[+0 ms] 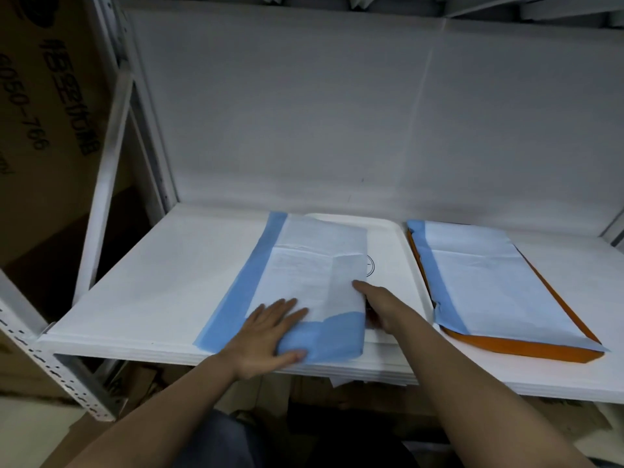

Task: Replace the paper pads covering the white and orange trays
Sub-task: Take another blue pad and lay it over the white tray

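Observation:
A white tray (391, 251) lies mid-shelf with its right half bare, showing a black circle mark. A blue-edged white paper pad (304, 271) is folded over on the tray's left half, its blue strip reaching onto the shelf. My left hand (270, 332) lies flat on the pad's near edge, thumb under the blue fold. My right hand (374, 298) reaches under the pad's right edge, fingers partly hidden by the paper. To the right, an orange tray (526, 349) carries its own blue-edged pad (486, 282), spread flat.
The shelf (152, 282) is lined with white sheeting that also covers the back wall. A white metal rack post (50, 363) stands at the near left, with a cardboard box (44, 96) beyond it. Boxes sit below the shelf.

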`<state>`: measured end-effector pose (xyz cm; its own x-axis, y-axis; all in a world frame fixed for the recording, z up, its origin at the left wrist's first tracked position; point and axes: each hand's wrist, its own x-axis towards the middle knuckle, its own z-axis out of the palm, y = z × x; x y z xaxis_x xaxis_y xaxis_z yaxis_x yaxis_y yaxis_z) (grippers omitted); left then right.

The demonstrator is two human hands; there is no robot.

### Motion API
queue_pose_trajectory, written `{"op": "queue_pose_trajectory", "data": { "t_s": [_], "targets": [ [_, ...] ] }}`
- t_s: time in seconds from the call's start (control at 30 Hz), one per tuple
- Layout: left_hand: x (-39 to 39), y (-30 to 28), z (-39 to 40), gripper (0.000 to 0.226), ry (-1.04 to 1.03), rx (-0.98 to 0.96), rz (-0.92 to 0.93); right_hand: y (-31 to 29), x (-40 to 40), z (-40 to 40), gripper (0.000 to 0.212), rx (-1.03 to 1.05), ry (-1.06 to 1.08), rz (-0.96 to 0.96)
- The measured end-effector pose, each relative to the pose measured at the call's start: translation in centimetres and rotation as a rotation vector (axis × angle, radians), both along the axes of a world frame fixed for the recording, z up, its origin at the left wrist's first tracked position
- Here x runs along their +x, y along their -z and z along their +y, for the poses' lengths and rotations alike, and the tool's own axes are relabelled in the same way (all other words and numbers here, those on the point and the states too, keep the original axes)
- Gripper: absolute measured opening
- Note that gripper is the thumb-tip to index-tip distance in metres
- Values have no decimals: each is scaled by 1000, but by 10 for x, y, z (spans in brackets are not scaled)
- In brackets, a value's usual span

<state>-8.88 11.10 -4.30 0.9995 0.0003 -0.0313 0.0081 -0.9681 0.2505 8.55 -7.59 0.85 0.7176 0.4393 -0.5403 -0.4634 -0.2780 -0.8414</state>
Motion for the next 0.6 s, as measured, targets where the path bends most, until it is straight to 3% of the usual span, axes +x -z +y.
{"op": "queue_pose_trajectory", "data": {
  "t_s": [0.1,0.23,0.3,0.47,0.6],
  "targets": [
    [1,6,-16,99,145,173,-108,3,-9,1,19,32,46,-7],
    [12,14,-43,98,150,236,-208,14,-21,-5,31,25,114,-133],
    [17,13,-50,99,113,258,-211,13,-30,-11,32,52,100,-62],
    [19,4,-67,59,32,172,-371,11,-45,-32,29,-8,32,165],
    [16,4,-83,68,73,82,-284,15,-45,-45,23,-52,61,-82]
  ]
}}
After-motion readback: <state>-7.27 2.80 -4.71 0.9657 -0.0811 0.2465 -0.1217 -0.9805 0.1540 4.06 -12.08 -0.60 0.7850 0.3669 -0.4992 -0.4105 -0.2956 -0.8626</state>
